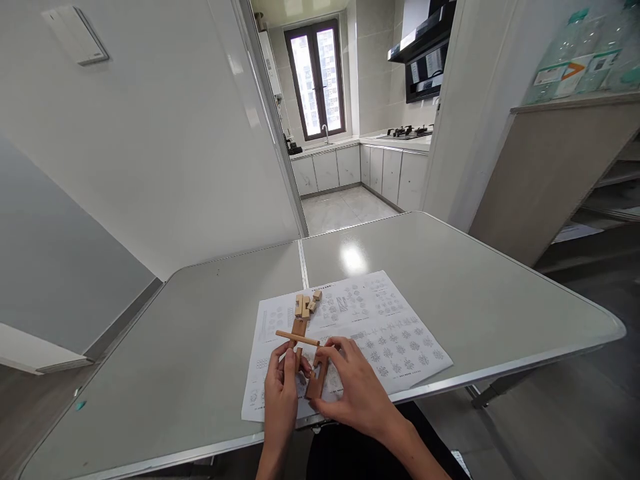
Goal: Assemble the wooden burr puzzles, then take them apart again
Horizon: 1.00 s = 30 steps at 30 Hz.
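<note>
Fingers of the left hand (281, 388) are drawn in around a short bar (299, 360), toward the table's near edge. A thin stick (300, 338) crosses just beyond these fingertips, its long axis running left to right, right end slightly nearer the near edge; whether the fingers also grip it cannot be told. Behind the stick, toward the far edge, is a flat plank (300, 326); past it sits a cluster of small blocks (304, 307), near the sheet's far edge.

Next rightward, above the sheet's near part, is the notched block (316, 380). It lies right of the left fingers, near them, its long axis slanting from near-left to far-right. The right hand (361, 387) is the nearer and holds it end to end, thumb at the near end, fingers at the far one.

The printed sheet (407, 357) extends right along the near edge of the table (500, 300).
</note>
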### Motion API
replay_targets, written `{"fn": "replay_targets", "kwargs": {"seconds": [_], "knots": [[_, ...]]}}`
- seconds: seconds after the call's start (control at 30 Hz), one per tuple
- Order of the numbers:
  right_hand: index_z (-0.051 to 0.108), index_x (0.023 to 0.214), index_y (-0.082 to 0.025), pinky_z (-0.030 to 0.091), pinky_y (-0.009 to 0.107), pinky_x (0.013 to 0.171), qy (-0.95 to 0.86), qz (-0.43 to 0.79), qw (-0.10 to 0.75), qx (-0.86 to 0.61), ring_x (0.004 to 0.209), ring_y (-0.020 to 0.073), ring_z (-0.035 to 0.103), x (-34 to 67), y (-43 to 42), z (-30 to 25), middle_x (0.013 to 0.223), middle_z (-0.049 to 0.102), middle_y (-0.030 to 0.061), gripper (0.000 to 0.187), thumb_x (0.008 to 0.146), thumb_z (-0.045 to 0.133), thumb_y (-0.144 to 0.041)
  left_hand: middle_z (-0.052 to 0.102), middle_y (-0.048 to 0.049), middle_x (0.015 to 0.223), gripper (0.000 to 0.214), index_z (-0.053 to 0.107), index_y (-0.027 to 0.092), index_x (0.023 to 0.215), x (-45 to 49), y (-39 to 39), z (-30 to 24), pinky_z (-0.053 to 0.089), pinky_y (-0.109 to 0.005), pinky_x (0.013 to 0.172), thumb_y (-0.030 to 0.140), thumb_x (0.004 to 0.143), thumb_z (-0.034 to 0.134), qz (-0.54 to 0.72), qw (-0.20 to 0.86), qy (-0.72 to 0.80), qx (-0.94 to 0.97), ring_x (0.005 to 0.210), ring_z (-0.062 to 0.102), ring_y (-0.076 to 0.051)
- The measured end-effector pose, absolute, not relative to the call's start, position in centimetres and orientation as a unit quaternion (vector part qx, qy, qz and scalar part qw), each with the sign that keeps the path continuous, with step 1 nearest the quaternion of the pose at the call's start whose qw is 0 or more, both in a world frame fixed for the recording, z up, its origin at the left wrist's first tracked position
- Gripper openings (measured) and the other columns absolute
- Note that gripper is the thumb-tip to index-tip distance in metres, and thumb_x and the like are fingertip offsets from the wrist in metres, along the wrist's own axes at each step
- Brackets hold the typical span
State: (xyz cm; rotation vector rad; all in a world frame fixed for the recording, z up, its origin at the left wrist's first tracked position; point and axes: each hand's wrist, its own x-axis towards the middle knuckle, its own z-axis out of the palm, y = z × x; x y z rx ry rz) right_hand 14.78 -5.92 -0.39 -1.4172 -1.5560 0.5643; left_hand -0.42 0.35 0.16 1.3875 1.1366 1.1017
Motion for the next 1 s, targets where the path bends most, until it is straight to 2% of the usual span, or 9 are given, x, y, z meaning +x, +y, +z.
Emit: {"fn": "replay_targets", "kwargs": {"seconds": [0.1, 0.23, 0.33, 0.43, 0.73, 1.0], "knots": [[0.059, 0.123, -0.027, 0.056, 0.044, 0.102, -0.592, 0.253, 0.502, -0.577, 0.123, 0.0315, 0.058, 15.0, -5.8, -0.6, 0.13, 0.054, 0.0098, 0.054, 0.073, 0.08, -0.024, 0.071, -0.002, 0.081, 0.047, 0.061, 0.02, 0.11, -0.5, 0.4, 0.0, 0.055, -0.031, 0.075, 0.064, 0.094, 0.063, 0.481, 0.486, 0.473, 0.556, 0.073, 0.067, -0.019], [0.057, 0.125, -0.028, 0.056, 0.044, 0.103, -0.532, 0.264, 0.573, -0.565, 0.112, 0.0265, 0.063, 15.6, -5.5, -1.0, 0.13, 0.058, 0.0075, 0.051, 0.078, 0.078, -0.028, 0.075, -0.0051, 0.099, 0.042, 0.056, 0.022, 0.111, -0.6, 0.5, -0.4, 0.055, -0.032, 0.077, 0.061, 0.095, 0.063, 0.504, 0.487, 0.458, 0.547, 0.071, 0.066, -0.016], [0.058, 0.124, -0.028, 0.055, 0.045, 0.104, -0.501, 0.277, 0.606, -0.553, 0.109, 0.0257, 0.064, 16.0, -5.4, -1.1, 0.128, 0.062, 0.007, 0.045, 0.083, 0.076, -0.031, 0.076, -0.0064, 0.103, 0.039, 0.056, 0.022, 0.111, -0.6, 0.3, -0.2, 0.054, -0.032, 0.08, 0.058, 0.097, 0.062, 0.473, 0.502, 0.434, 0.58, 0.074, 0.069, -0.017], [0.057, 0.127, -0.028, 0.053, 0.046, 0.107, -0.48, 0.306, 0.628, -0.531, 0.117, 0.0267, 0.062, 16.3, -5.5, -1.1, 0.13, 0.064, 0.0071, 0.045, 0.085, 0.074, -0.033, 0.078, -0.0069, 0.1, 0.042, 0.057, 0.022, 0.117, -0.4, 0.1, 0.2, 0.055, -0.034, 0.082, 0.058, 0.096, 0.063, 0.431, 0.524, 0.414, 0.607, 0.079, 0.072, -0.02], [0.052, 0.137, -0.032, 0.048, 0.047, 0.115, -0.48, 0.396, 0.637, -0.456, 0.133, 0.0264, 0.058, 16.7, -5.8, -0.9, 0.142, 0.061, 0.0065, 0.05, 0.091, 0.072, -0.034, 0.079, -0.0088, 0.108, 0.045, 0.059, 0.022, 0.124, -0.4, -0.3, 0.4, 0.056, -0.037, 0.087, 0.056, 0.096, 0.065, 0.376, 0.563, 0.404, 0.615, 0.097, 0.074, -0.026], [0.044, 0.15, -0.034, 0.047, 0.047, 0.116, -0.504, 0.413, 0.623, -0.433, 0.131, 0.0255, 0.057, 16.9, -5.8, -0.8, 0.144, 0.054, 0.0067, 0.064, 0.093, 0.071, -0.031, 0.079, -0.0093, 0.113, 0.046, 0.057, 0.022, 0.126, -0.7, -0.3, -0.1, 0.053, -0.036, 0.087, 0.056, 0.097, 0.064, 0.374, 0.548, 0.42, 0.62, 0.102, 0.072, -0.027]]}}
